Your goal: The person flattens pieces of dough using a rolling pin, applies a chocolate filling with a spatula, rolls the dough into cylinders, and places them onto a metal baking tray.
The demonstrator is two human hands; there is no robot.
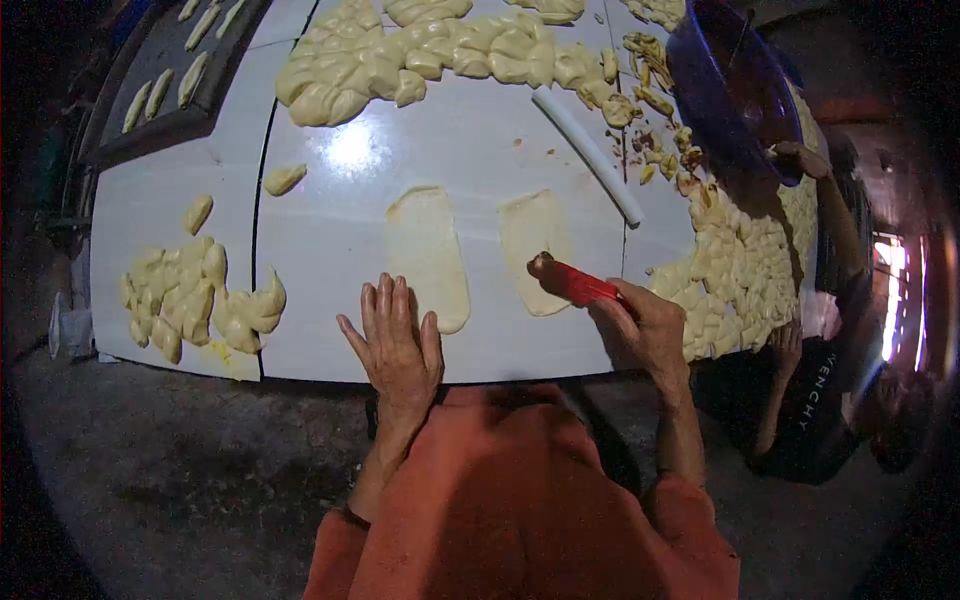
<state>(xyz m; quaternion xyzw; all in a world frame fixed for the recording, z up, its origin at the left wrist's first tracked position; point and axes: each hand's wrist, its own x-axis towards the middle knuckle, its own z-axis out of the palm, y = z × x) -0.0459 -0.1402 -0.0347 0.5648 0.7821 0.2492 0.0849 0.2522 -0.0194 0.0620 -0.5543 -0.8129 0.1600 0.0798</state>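
Two flattened oblong pieces of pale dough lie side by side on the white table (pixel 330 250): a left dough sheet (pixel 428 255) and a right dough sheet (pixel 535 240). My left hand (pixel 397 345) rests flat, fingers spread, on the table just below the left sheet, touching its lower edge. My right hand (pixel 645 330) grips a red-handled tool (pixel 572 282) whose dark tip lies over the right sheet's lower part.
A white rolling pin (pixel 588 155) lies diagonally beyond the sheets. Heaps of dough pieces sit at the far edge (pixel 420 55), left (pixel 190 295) and right (pixel 740 270). A dark tray (pixel 165 75) with dough sticks is far left. Another person's hand (pixel 800 158) holds a blue bowl (pixel 730 85).
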